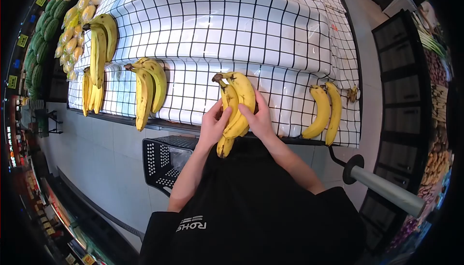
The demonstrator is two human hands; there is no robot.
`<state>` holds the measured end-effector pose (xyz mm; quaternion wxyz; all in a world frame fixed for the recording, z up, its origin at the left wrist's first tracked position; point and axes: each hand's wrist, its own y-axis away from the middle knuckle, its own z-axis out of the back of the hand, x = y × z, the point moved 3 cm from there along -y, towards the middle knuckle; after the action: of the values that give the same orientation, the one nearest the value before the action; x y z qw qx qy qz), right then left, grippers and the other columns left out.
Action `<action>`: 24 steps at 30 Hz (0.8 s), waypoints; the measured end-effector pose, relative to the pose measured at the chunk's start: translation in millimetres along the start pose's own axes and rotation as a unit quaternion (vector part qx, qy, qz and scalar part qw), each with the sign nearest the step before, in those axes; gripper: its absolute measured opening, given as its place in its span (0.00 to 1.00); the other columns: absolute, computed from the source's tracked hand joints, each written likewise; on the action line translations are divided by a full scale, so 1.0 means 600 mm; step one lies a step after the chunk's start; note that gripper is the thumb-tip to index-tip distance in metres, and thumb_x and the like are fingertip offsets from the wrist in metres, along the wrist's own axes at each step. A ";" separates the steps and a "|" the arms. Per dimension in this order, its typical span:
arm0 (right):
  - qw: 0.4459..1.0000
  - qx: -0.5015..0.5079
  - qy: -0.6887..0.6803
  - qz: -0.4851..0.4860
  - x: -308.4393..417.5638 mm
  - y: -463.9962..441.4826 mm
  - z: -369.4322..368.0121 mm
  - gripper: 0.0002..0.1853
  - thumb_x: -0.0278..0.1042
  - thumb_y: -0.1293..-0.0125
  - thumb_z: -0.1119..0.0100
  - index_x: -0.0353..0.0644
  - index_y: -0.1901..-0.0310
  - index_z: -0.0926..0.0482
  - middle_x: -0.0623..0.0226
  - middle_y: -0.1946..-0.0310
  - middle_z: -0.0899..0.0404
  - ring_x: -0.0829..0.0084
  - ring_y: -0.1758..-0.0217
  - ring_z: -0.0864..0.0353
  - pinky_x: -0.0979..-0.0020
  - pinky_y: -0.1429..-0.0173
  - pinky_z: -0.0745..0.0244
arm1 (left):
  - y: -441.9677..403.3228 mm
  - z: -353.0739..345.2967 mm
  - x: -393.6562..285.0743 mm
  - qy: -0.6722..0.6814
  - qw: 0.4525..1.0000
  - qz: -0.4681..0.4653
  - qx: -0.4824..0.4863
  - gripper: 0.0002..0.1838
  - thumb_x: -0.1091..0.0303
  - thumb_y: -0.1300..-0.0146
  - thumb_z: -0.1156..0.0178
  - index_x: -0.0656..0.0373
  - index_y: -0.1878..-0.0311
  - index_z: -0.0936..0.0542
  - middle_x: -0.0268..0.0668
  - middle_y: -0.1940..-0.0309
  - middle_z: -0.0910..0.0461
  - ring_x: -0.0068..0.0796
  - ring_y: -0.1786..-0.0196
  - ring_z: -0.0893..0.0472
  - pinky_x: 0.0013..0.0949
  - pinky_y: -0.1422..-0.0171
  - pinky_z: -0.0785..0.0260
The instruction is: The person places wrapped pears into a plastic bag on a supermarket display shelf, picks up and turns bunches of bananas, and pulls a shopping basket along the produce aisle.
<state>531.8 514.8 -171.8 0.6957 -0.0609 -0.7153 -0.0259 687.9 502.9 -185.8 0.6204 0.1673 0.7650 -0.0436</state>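
Black cloth of my shirt [270,207] lies nearest, pale lettering [191,224] on its left side. Just past it, both my hands are on one bunch of yellow bananas [244,93], at the near edge of the display table [203,23], which is covered in white cloth with black checks. The dark stem points away from me, and the lowest tip juts towards my chest, out past the edge. My left hand [211,128] grasps one side, thumb across the peel; my right hand [261,120] grasps the other, its thumb on the front. Most of my fingers curl out of sight behind the fruit. Whether the bunch touches the cloth I can't tell.

As for how far things have got, this bunch is in hand and not put down; I'd judge it is being handled or looked over. The others lie on the cloth: a bunch [159,83] to my left, more bananas [100,52] beyond it, and two bananas [316,115] to my right.

Below the table edge, left of my body, stands a black basket [151,163] with holes in its walls. Something clear and crumpled, perhaps plastic [180,158], lies inside; my forearm hides part of it.
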 end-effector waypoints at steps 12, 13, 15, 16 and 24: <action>0.997 -0.064 0.047 0.013 -0.018 -0.005 0.000 0.30 0.39 0.36 0.34 0.30 0.37 0.30 0.50 0.46 0.23 0.59 0.41 0.22 0.65 0.37 0.29 | -0.007 0.006 0.000 0.023 0.999 0.019 0.016 0.19 0.67 0.25 0.47 0.69 0.37 0.27 0.34 0.62 0.18 0.14 0.62 0.23 0.22 0.58 0.28; 0.997 -0.066 0.045 0.011 -0.020 -0.006 0.000 0.30 0.39 0.36 0.34 0.30 0.37 0.30 0.50 0.46 0.23 0.59 0.41 0.22 0.65 0.37 0.29 | -0.008 0.007 0.000 0.021 0.999 0.021 0.016 0.19 0.67 0.25 0.47 0.69 0.37 0.27 0.34 0.62 0.18 0.14 0.62 0.23 0.22 0.58 0.28; 0.996 -0.065 0.059 0.015 -0.020 -0.005 0.002 0.31 0.40 0.36 0.34 0.29 0.37 0.30 0.48 0.46 0.23 0.58 0.40 0.23 0.65 0.36 0.30 | -0.007 0.007 0.003 0.037 0.999 0.028 0.019 0.19 0.68 0.25 0.47 0.69 0.37 0.27 0.34 0.61 0.18 0.14 0.61 0.22 0.22 0.57 0.28; 0.996 -0.068 0.059 0.014 -0.020 -0.006 0.003 0.31 0.40 0.36 0.34 0.29 0.37 0.30 0.48 0.46 0.23 0.58 0.40 0.23 0.65 0.36 0.30 | -0.007 0.006 0.005 0.036 0.999 0.030 0.021 0.19 0.68 0.25 0.47 0.69 0.37 0.27 0.34 0.61 0.18 0.14 0.61 0.22 0.22 0.57 0.28; 0.993 0.016 0.088 0.080 0.005 -0.002 -0.002 0.36 0.34 0.39 0.34 0.29 0.32 0.36 0.51 0.38 0.27 0.61 0.36 0.25 0.65 0.32 0.32 | 0.009 0.009 0.011 0.052 0.998 -0.033 -0.005 0.21 0.72 0.26 0.46 0.67 0.33 0.31 0.37 0.53 0.18 0.18 0.56 0.20 0.24 0.52 0.27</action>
<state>532.9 513.3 -168.9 0.7565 -0.1043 -0.6446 0.0359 693.3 507.8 -192.4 0.5790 0.1409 0.8014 -0.0519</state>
